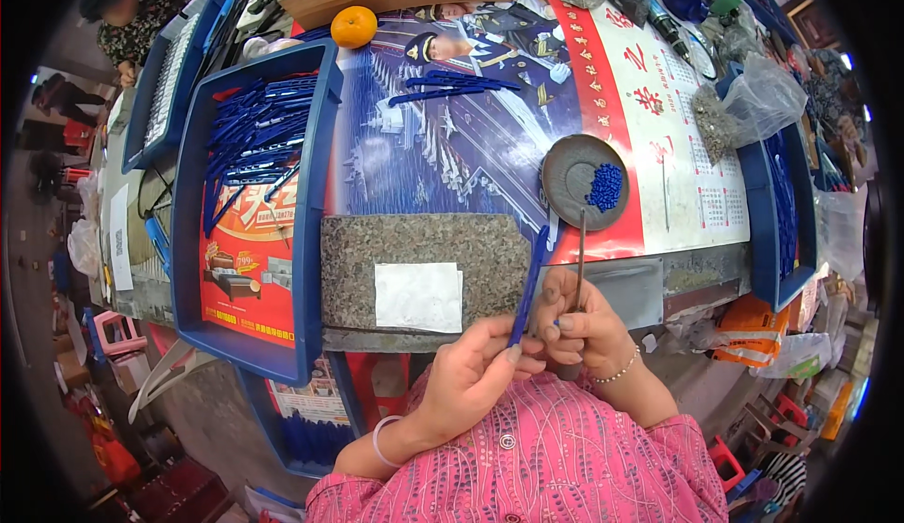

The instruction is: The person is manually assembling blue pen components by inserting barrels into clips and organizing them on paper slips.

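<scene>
Blue pen barrel, pinched in your left hand, and thin rod, gripped by your right hand, may slip; caps in the dish at 12 o'clock could scatter across the counter.

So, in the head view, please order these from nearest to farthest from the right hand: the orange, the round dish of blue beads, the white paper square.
From the right hand:
1. Round dish of blue beads, just above it.
2. White paper square, to its left on the stone slab; close to the dish's distance.
3. Orange, far up-left.
</scene>
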`<state>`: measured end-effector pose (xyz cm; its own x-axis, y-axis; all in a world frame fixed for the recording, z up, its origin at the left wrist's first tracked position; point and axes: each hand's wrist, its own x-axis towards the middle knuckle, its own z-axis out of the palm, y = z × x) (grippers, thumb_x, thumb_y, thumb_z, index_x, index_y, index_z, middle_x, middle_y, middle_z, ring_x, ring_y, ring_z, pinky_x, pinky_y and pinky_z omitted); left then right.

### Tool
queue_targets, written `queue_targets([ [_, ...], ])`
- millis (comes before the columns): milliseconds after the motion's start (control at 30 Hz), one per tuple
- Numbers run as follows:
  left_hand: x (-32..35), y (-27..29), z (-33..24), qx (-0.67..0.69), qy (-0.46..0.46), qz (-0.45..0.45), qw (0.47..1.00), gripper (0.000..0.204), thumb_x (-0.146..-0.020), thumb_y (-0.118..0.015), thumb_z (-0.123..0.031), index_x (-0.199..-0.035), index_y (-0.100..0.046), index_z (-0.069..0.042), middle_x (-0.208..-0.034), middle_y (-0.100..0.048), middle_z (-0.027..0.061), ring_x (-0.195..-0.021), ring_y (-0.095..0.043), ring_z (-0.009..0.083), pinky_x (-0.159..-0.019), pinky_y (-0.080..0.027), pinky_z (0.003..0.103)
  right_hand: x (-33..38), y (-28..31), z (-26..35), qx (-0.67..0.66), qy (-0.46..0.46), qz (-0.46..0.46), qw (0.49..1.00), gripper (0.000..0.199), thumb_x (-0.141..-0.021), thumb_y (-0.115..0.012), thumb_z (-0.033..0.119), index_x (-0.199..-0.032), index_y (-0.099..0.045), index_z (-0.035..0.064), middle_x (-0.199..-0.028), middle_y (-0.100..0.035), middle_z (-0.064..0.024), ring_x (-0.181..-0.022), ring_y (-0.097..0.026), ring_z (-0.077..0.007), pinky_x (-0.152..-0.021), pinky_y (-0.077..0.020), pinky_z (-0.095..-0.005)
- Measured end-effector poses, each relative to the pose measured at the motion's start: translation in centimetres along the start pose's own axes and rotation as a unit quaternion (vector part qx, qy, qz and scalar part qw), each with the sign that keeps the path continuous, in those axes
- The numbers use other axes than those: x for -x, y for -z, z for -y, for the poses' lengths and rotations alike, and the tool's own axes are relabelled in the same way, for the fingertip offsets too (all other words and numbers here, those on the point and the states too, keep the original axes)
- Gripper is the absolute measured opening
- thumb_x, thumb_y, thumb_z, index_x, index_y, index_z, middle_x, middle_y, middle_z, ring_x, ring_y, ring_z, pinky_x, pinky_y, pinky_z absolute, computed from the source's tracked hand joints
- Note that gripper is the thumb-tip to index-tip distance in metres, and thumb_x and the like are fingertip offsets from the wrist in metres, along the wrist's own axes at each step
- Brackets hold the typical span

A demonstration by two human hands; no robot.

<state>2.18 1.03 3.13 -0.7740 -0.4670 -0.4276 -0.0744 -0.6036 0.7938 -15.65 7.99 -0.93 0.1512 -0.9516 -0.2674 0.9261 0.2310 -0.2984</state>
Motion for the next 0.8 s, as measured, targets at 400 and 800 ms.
queue_targets([
  [400,0.5,-0.2,-0.2,0.043,0.034,0.019,0.998,0.032,-0.094,-0.039,-0.002,-0.125,-0.037,0.007,-0.109,-0.058,0.0157,-0.095,-0.063,0.0217,-0.083,-0.05,0.029,0.1,0.8,-0.8,-0.09,-0.016,0.053,0.994,0.032,-0.081,-0.064,0.005,-0.104,-0.042,0.0069,-0.08,-0.058,-0.0123,-0.042,-0.032,-0.0042,-0.036,-0.0276,-0.0183],
  [800,0.2,-0.2,1.3,-0.002,-0.01,-0.023,1.0,0.032,-0.093,-0.041,0.001,-0.125,-0.039,0.007,-0.109,-0.059,0.0162,-0.095,-0.063,0.0199,-0.083,-0.051,0.029,1.3,-3.0,-0.9,0.54,0.124,-0.117,0.824,0.02,-0.081,-0.061,-0.004,-0.094,-0.048,0.0014,-0.083,-0.059,-0.0068,-0.069,-0.058,-0.0089,-0.059,-0.0473,-0.0212],
])
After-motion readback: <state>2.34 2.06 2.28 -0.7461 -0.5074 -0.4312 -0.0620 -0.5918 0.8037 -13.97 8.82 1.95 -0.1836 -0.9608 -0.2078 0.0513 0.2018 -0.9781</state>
